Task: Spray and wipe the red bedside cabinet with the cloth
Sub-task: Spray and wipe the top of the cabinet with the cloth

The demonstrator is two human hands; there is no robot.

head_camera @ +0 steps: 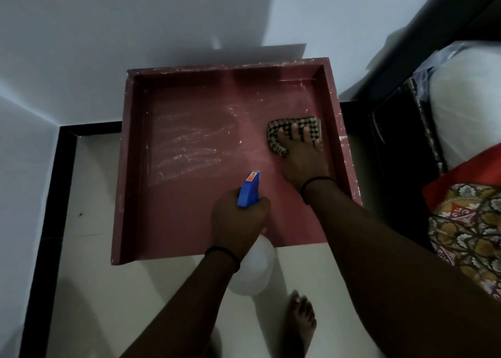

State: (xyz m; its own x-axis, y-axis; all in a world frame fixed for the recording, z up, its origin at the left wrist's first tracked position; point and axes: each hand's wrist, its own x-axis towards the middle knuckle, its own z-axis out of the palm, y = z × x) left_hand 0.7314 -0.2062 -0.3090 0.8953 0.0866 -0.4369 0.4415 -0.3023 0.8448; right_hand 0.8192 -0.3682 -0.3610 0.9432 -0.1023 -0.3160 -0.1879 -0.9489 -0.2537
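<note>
The red bedside cabinet (176, 208) is seen from above, its top a shallow recess inside a raised rim (127, 167). The right grip (303, 157) lies flat on the checked cloth (298, 121), fingers spread and straight, pressing it onto the top close to the right-hand rim. The left grip (240, 219) is clamped round the neck of the spray bottle (250, 188). The blue nozzle points ahead of that grip over the cabinet top, and the white body hangs below the wrist, over the floor (89, 276).

My judgement is that the work is somewhere in the middle. The surface between the two grips and just behind the right grip looks even and fairly clean. Well to the left of the right grip and ahead of the left grip, white streaks (189, 143) smear a broad patch, either residue or spray not yet wiped off; which it is cannot be told. Pale specks also dot the rim, most thickly along its far edge beyond the cloth. What seems left is carrying the cloth across that streaked patch, spraying again if needed, and then going round the rim and inner corners. The cabinet's sides are out of view, so nothing can be said of them
</note>
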